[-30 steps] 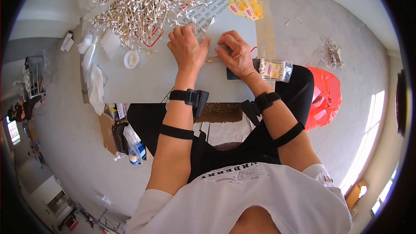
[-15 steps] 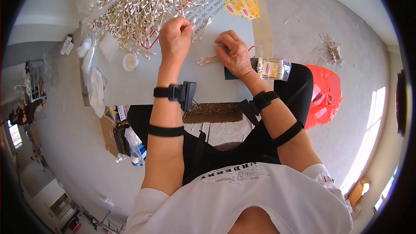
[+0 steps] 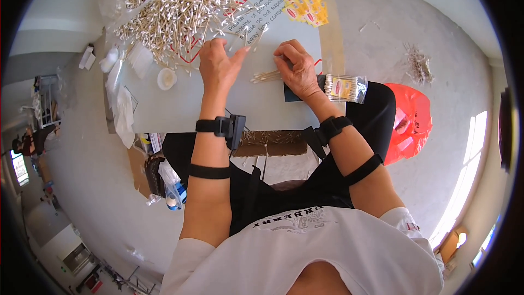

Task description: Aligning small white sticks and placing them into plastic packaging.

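Note:
My left hand hovers over the table by the front edge of a big heap of cotton swabs. Its thumb is spread away from the fingers, and no swab shows in it. To its right, my right hand has curled fingers with the thumb drawn in; whatever they hold is hidden. A few cotton swabs lie beside it, their right ends reaching the hand. A clear packet of swabs with a yellow label rests just right of my right wrist, by a dark flat pad.
Yellow printed cards lie at the table's far right. A small white round tub stands on the left, near clear plastic bags. Below the table edge sits a cardboard box with swabs. A red bag is on the right.
My left hand has drawn slightly nearer, and its fingers have gone from pinched to spread. My right hand has hardly moved.

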Available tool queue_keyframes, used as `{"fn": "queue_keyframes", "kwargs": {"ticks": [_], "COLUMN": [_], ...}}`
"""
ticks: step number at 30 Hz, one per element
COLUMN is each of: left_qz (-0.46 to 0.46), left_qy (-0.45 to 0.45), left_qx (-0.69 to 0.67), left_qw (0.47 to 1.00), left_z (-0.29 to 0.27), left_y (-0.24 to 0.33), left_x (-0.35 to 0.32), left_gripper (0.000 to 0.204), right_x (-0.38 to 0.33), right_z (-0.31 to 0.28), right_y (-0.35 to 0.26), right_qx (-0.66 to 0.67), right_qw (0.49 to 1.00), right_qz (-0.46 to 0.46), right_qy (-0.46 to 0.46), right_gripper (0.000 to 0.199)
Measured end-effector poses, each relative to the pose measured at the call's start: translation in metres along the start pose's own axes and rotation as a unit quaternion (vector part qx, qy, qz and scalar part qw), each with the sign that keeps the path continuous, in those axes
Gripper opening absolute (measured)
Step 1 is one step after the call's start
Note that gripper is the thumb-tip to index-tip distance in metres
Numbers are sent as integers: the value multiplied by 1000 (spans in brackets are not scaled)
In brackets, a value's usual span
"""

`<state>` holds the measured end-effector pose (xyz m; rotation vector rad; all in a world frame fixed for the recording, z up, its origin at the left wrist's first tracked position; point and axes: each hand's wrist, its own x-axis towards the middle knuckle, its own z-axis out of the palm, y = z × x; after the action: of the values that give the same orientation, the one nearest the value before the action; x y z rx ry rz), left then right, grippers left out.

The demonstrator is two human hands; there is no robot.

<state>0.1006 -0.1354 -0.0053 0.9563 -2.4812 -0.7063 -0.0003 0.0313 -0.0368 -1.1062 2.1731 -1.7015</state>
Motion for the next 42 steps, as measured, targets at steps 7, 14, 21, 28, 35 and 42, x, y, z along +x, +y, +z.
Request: {"fn": "queue_keyframes", "kwargs": {"ticks": [7,14,21,28,35,42], "left_qz": [10,61,178,235,73,19], "left_qy": [-10,-46,31,-19,70,78], "left_qx": [69,-1,123,114,-20,115], "left_qw": [998,997,976,965,995,990], "left_z": [32,31,10,34,25,18], "left_y": [22,7,-6,11,0,-26], "left_x": [0,-5,36,30,13,38], "left_gripper": [27,23,19,9,19,22], "right_x": [0,0,-1,-1,1,1], "right_z": [-1,0,-3,1,1,1], "right_y": [-2,0,0,-2,1,-2], "right_qx": [13,20,11,5,-167,-232], "right_qw": [1000,999,1000,999,982,969], "right_qz": [9,4,10,18,-71,-79], "right_qy": [21,36,20,32,57,-22], "right_gripper": [14,18,19,20,27,27]}}
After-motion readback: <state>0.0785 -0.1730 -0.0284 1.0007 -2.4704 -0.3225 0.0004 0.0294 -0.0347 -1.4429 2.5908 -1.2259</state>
